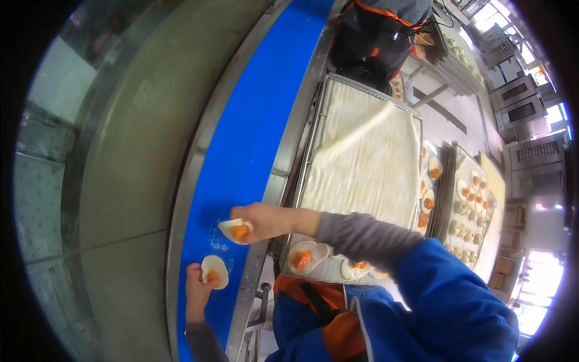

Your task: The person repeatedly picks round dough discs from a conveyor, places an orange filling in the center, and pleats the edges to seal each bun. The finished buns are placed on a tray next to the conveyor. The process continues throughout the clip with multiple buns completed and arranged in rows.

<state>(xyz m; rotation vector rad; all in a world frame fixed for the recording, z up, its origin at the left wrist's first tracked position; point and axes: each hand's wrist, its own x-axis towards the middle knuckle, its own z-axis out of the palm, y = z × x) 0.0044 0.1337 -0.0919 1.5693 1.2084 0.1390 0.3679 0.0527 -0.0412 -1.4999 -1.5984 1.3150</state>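
Here, floury blue belt [250, 130] underlies hands [265, 221] — ovens [523, 110] beyond.

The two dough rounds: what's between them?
In the head view, blue belt with white powder on it shows between the left dough and the right dough.

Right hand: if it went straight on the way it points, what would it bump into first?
Past the filled dough round it holds, the right hand would cross above the blue belt and probably meet the metal rim beyond; depth is unclear, so it might pass over.
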